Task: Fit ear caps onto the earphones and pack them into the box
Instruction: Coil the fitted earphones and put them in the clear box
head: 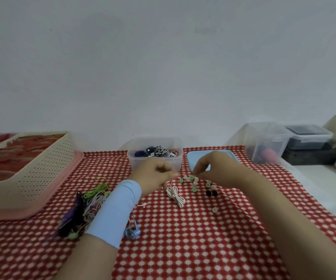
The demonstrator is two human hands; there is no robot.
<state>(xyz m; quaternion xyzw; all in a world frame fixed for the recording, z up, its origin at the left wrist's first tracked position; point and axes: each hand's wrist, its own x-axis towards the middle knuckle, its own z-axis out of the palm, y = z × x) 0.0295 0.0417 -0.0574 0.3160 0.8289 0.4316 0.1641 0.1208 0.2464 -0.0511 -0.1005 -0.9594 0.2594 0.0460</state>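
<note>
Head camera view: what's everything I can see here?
Tablecloth: one, red-white checked, under everything.
Basket: one, cream, far left.
Tray: one, pink, under the basket.
Box: one, clear, centre back, holding dark earphones.
Lid: one, light blue, right of the box.
Ear caps: several, green, pink, two black, between the hands.
White earphone: one, bundled, hanging from the left hand.
Earphone pile: one, green, purple, white, near left.
Tub: one, clear, back right.
Container: one, dark, right of the tub.
Left hand: pinches the white earphone's cord.
Right hand: fingertips at the ear caps; hold unclear.
</note>
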